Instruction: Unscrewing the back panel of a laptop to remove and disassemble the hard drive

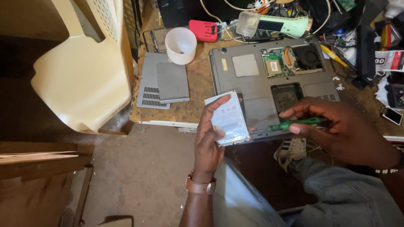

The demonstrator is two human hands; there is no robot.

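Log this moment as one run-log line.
left hand: holds hard drive | right hand: holds green screwdriver | opened laptop: underside up on workbench

Bright, sharp desk centre; dim, shadowed left side and wide-angle edge distortion.

Bench [198, 90] is pretty cluttered: white plastic cup [180, 44] at 11 o'clock, two grey cover panels [162, 82] at 9, red box [203, 30] and pale green torch [277, 24] at 12, cream plastic chair [84, 71] far left.

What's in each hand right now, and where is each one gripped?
Left hand holds the hard drive by its lower left edge; right hand holds the green screwdriver by its handle.
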